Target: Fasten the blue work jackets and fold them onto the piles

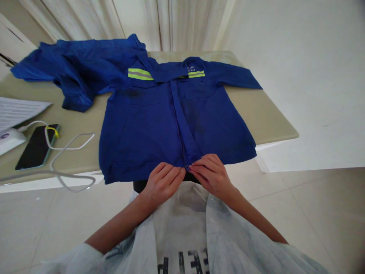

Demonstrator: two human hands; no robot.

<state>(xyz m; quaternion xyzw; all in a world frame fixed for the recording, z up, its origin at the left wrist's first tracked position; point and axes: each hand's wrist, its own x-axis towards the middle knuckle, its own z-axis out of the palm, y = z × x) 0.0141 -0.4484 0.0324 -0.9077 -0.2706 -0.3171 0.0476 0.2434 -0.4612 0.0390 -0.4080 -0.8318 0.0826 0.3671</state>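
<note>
A blue work jacket [142, 125] with yellow-green reflective strips lies spread on the table, its hem toward me. Down its front runs a zipper [179, 131], with a loose flap beside it. At the bottom end of the zipper, my left hand [164, 180] pinches the jacket's left front edge. Close by, my right hand [213, 175] is closed on the other front edge, fingertips nearly meeting those of the left. The small zipper parts between the fingers are mostly hidden.
More blue cloth [97, 61], bunched up, lies at the back left of the table [268, 118]. A phone [37, 146], a white cable [61, 152], a white device [11, 140] and printed paper [23, 110] are at the left. Curtains hang behind; a white wall stands right.
</note>
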